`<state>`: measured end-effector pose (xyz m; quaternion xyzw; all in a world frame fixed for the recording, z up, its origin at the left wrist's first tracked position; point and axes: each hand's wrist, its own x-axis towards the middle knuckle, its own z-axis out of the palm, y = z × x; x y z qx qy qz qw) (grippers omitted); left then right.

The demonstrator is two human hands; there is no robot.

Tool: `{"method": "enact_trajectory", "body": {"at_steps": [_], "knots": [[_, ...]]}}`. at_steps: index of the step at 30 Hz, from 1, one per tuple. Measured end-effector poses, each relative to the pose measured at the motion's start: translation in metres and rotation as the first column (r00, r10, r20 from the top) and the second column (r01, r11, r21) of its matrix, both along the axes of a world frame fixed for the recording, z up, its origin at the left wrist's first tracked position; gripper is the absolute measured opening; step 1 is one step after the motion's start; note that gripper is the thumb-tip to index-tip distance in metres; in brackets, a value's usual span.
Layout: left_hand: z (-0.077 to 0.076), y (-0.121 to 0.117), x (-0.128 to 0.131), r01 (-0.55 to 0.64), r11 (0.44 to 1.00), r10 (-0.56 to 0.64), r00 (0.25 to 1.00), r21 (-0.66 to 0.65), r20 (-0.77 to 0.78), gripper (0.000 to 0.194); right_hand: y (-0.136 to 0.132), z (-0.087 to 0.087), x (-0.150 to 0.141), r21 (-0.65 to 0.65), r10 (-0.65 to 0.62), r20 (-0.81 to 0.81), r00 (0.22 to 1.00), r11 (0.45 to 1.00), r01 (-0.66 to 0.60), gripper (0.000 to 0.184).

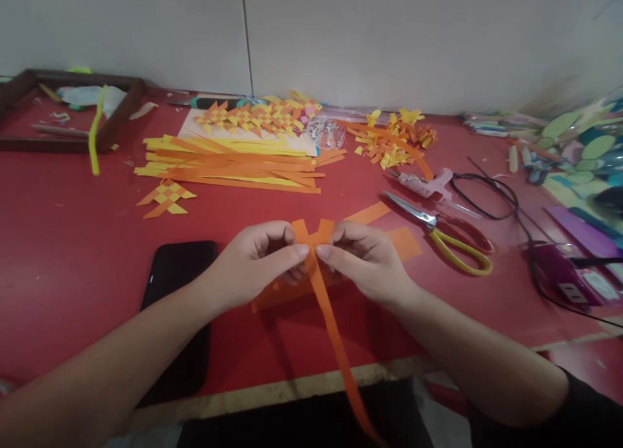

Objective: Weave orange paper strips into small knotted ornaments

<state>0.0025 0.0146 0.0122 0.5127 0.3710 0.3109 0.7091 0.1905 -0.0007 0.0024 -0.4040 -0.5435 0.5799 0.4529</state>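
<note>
Between my two hands, above the red table, are orange paper strips (pixel 325 298) that cross near my thumbs. One long end hangs down past the table's front edge. My left hand (pixel 270 256) pinches the strips from the left, thumb on top. From the other side my right hand (pixel 363 256) pinches them too, thumb tip close to the left one. Under the hands lies flat orange paper (pixel 272 295), partly covered by them. A black phone (pixel 178 273) rests beneath my left forearm. To the right of my right hand lie scissors (pixel 445 234) with red and yellow handles.
Yellow and orange strips (pixel 228 162) lie in a pile, with woven paper fish (pixel 168 196) nearby and several more behind. Paper scraps (pixel 394 139), a pink glue gun (pixel 428 185) with its cable, and a purple device (pixel 574 273) are on the right. A wooden frame (pixel 131 97) stands back left.
</note>
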Motion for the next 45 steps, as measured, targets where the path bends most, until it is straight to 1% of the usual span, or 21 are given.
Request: {"method": "enact_trajectory", "body": {"at_steps": [2, 4, 6, 9, 11, 14, 17, 20, 24, 26, 29, 31, 40, 45], "knots": [[0.0004, -0.0012, -0.0009, 0.064, 0.998, -0.064, 0.998, 0.023, -0.002, 0.017, 0.0001, 0.0005, 0.0005, -0.047, 0.001, -0.021, 1.000, 0.999, -0.002, 0.027], [0.0003, -0.0019, -0.0011, 0.092, 0.994, -0.091, 0.996, 0.052, -0.019, 0.017, 0.0004, 0.0004, 0.0012, -0.095, 0.009, -0.049, 0.999, 0.995, -0.013, 0.025], [-0.0003, -0.0017, -0.0007, 0.082, 0.994, -0.080, 0.996, 0.071, -0.025, 0.018, 0.0005, -0.0002, 0.0019, -0.132, 0.029, -0.076, 0.997, 0.990, -0.039, 0.023], [-0.0013, -0.0002, 0.0003, 0.060, 0.994, -0.060, 0.998, 0.088, 0.001, 0.017, -0.0001, -0.0010, 0.0026, -0.161, 0.073, -0.081, 0.994, 0.983, -0.085, 0.027], [-0.0018, 0.0006, 0.0006, 0.055, 0.994, -0.056, 0.998, 0.090, 0.011, 0.017, -0.0006, -0.0010, 0.0026, -0.156, 0.089, -0.065, 0.994, 0.983, -0.099, 0.030], [-0.0027, 0.0003, 0.0003, 0.034, 0.997, -0.035, 0.999, 0.074, 0.015, 0.018, -0.0010, -0.0009, 0.0023, -0.113, 0.081, -0.037, 0.996, 0.990, -0.084, 0.033], [-0.0040, -0.0008, -0.0002, 0.007, 0.998, -0.008, 1.000, 0.066, 0.014, 0.017, -0.0008, -0.0010, 0.0025, -0.078, 0.064, -0.013, 0.998, 0.995, -0.065, 0.031], [-0.0040, -0.0012, -0.0006, -0.007, 0.999, 0.006, 1.000, 0.051, 0.015, 0.017, -0.0003, -0.0006, 0.0031, -0.076, 0.050, -0.018, 0.999, 0.996, -0.051, 0.028], [-0.0011, -0.0012, -0.0013, 0.086, 0.996, -0.087, 0.996, 0.033, 0.028, 0.017, 0.0005, 0.0010, 0.0027, -0.110, 0.012, -0.030, 0.999, 0.994, -0.016, 0.029], [0.0005, -0.0015, -0.0017, 0.116, 0.992, -0.117, 0.993, 0.056, 0.016, 0.018, 0.0005, 0.0017, 0.0025, -0.141, 0.024, -0.058, 0.998, 0.989, -0.032, 0.027], [0.0020, -0.0020, -0.0019, 0.100, 0.991, -0.101, 0.995, 0.088, 0.009, 0.020, -0.0001, 0.0020, 0.0029, -0.195, 0.102, -0.094, 0.990, 0.973, -0.119, 0.028], [0.0028, -0.0020, -0.0015, 0.088, 0.992, -0.089, 0.996, 0.093, 0.009, 0.021, -0.0006, 0.0022, 0.0034, -0.212, 0.127, -0.087, 0.988, 0.967, -0.143, 0.030], [0.0024, -0.0013, 0.0010, 0.034, 0.998, -0.033, 0.999, 0.044, -0.003, 0.021, 0.0003, 0.0040, 0.0014, -0.097, 0.102, -0.043, 0.994, 0.990, -0.105, 0.032], [-0.0017, -0.0003, 0.0004, -0.009, 1.000, 0.009, 1.000, 0.007, 0.019, 0.018, 0.0004, 0.0010, 0.0025, -0.111, 0.060, -0.061, 0.996, 0.992, -0.067, 0.030]]}}
